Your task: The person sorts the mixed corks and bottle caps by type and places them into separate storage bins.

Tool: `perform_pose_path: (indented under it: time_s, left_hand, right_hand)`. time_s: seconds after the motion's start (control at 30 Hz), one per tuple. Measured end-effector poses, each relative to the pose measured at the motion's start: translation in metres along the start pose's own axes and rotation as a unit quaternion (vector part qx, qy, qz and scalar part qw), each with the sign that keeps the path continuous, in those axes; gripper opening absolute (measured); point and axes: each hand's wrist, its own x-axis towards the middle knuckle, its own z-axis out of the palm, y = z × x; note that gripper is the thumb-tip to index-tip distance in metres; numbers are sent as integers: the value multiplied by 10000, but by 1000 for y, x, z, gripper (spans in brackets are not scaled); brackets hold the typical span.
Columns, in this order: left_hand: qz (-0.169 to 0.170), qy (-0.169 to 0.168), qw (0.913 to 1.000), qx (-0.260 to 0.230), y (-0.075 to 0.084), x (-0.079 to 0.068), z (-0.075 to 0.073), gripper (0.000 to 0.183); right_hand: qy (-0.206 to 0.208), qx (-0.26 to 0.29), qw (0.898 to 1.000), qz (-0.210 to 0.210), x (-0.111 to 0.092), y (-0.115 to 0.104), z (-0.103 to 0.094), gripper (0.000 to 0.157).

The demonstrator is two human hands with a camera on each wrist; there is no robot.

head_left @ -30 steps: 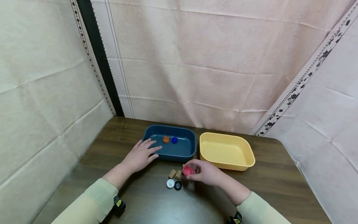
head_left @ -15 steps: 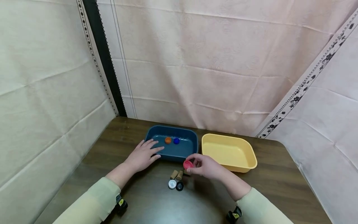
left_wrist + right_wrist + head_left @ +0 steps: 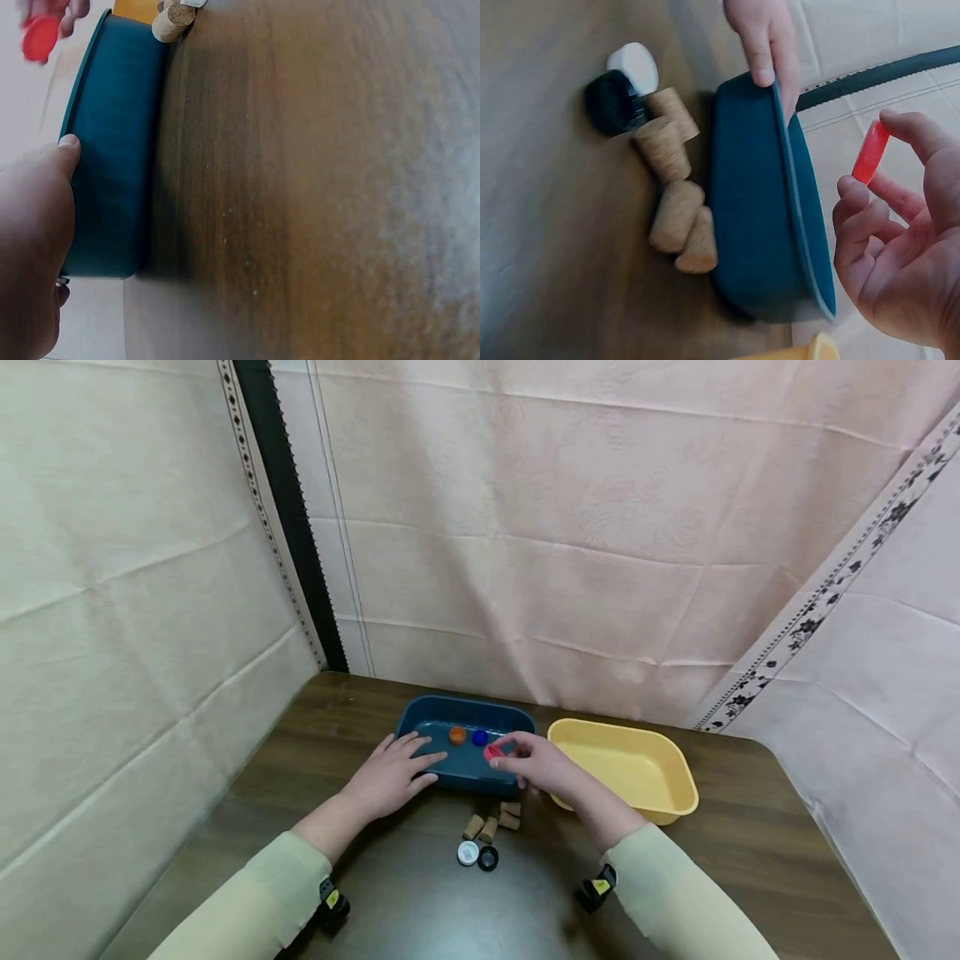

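Pale cloth walls (image 3: 585, 527) around brown wood table (image 3: 750, 827). Blue tray (image 3: 472, 783); yellow tray (image 3: 637, 768) at its 3 o'clock. Left hand (image 3: 392, 777) loose, fingers splayed over blue tray's 8 o'clock end; right hand (image 3: 538, 762) pinches red cap (image 3: 493, 752) above that tray. Looks part-done: four corks (image 3: 488, 829), white cap (image 3: 468, 853), black cap (image 3: 488, 858) still out, 5-6 o'clock; orange cap (image 3: 457, 735), blue cap (image 3: 480, 737) in.

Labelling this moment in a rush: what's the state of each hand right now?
Left hand: open, resting on the blue bin.
Right hand: closed, holding the red bottle cap.
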Motion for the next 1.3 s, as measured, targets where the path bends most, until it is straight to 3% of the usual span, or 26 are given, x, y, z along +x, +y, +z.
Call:
perform_pose_path:
  time_s: [0.33, 0.6, 0.93, 1.3]
  left_hand:
    - [-60, -15, 9999, 95, -1, -1, 1, 52]
    - [-42, -26, 9999, 120, -1, -1, -1, 52]
    - [-97, -112, 9999, 64, -3, -1, 1, 52]
    - [-39, -48, 9999, 146, -5, 0, 4, 52]
  right_hand:
    - [-13, 639, 9970, 432, 36, -19, 3, 41]
    - [-231, 596, 9967, 490, 52, -23, 8, 38]
    - [87, -125, 9972, 729, 69, -8, 31, 39]
    - [245, -1163, 9894, 833, 82, 0, 53, 45]
